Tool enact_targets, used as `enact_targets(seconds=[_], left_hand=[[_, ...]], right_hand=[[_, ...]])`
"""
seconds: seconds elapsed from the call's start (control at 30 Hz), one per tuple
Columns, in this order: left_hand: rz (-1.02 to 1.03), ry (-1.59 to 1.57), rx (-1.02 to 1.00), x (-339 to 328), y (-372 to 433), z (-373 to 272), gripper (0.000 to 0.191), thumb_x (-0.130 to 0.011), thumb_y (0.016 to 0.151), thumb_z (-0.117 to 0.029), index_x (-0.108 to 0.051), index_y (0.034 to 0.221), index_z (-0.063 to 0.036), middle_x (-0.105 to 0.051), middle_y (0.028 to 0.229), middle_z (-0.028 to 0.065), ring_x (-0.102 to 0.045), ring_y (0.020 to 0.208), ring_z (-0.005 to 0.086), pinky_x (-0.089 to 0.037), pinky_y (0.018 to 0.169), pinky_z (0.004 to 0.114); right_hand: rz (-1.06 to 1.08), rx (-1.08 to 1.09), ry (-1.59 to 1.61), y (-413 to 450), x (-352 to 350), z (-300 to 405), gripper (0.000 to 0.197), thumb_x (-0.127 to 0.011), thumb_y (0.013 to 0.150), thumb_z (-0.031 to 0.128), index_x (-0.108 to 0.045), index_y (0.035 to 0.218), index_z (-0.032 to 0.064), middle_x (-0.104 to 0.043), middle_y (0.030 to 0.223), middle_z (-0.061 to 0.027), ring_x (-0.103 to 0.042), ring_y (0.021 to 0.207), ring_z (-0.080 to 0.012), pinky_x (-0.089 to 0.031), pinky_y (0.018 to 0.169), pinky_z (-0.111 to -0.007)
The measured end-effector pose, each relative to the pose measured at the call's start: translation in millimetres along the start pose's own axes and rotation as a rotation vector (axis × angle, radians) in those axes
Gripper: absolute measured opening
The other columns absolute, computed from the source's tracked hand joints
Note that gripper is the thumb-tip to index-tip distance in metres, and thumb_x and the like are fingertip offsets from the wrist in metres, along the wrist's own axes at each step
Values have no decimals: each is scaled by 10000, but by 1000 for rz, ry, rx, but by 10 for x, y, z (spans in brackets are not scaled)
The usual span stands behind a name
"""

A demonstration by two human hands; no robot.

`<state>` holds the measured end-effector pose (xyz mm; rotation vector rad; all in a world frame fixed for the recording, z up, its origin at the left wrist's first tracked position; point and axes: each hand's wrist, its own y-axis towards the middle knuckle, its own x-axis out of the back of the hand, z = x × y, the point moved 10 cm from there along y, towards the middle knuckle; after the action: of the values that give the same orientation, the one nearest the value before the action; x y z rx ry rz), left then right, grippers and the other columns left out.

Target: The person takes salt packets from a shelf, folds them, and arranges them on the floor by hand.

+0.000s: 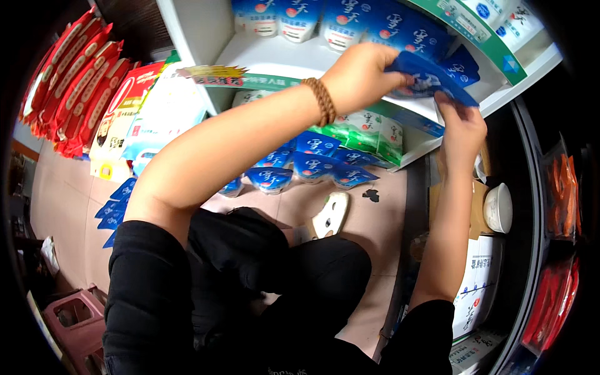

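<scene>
My left hand point(363, 77), with a brown braided bracelet at the wrist, pinches one end of a blue plastic pouch point(433, 79). The thumb of my right hand point(461, 124) presses on the pouch's other end. Between the two hands the pouch is tilted and slightly blurred, in front of the right part of a white shelf point(276, 54). Behind it on that shelf stands a row of blue-and-white pouches point(344, 23) of the same look. Another blue pouch point(461, 68) leans just beyond the held one.
Green-and-white pouches point(370, 131) fill the lower shelf. Several blue pouches point(314, 164) stand on the tiled floor point(375, 253) before my knees, more point(115, 213) by my left elbow. Red bags point(75, 89) stack at left. A pink stool point(75, 309) and a white bowl point(498, 207) flank me.
</scene>
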<state>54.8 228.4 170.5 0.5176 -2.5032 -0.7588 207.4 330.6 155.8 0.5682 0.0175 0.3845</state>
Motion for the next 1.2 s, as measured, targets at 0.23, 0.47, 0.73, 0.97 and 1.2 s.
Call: enact_targets(seconds=[0.23, 0.47, 0.73, 0.97, 1.2], left_hand=[[16, 3, 31, 390, -986, -492, 152, -645, 797, -61, -629, 907, 42, -660, 833, 105, -618, 716, 110, -490, 625, 228], [-7, -13, 342, 614, -1952, -84, 193, -668, 797, -104, -650, 945, 18, -647, 844, 86, -598, 730, 94, -486, 633, 220], [-18, -30, 564, 524, -2789, 592, 173, -649, 811, -77, -645, 952, 23, -654, 879, 59, -589, 778, 79, -484, 719, 229], [-7, 16, 702, 457, -3187, 1295, 129, -656, 794, -119, -675, 867, -14, -674, 769, 106, -623, 671, 126, -488, 644, 277], [45, -3, 900, 385, -3335, 1589, 144, -663, 795, -92, -668, 868, 32, -675, 772, 90, -583, 678, 88, -483, 664, 261]], right_hand=[[253, 6, 110, -888, -385, 532, 228, -587, 769, -102, -632, 984, -42, -636, 964, -96, -588, 867, -130, -470, 784, -235], [498, -135, 81, -1587, -954, 376, 179, -613, 756, -72, -651, 928, -40, -626, 961, -100, -586, 849, -127, -467, 738, -223], [609, -390, 108, -2218, -1322, -337, 182, -615, 769, -33, -639, 948, -59, -635, 947, -105, -587, 830, -121, -471, 712, -223], [669, -449, -15, -2533, -1592, -1228, 210, -642, 747, 22, -650, 948, -38, -664, 779, -82, -584, 667, -95, -456, 594, -236], [700, -421, -205, -2699, -1731, -1580, 160, -631, 739, 28, -676, 893, 11, -657, 740, -137, -622, 647, -162, -471, 599, -270]])
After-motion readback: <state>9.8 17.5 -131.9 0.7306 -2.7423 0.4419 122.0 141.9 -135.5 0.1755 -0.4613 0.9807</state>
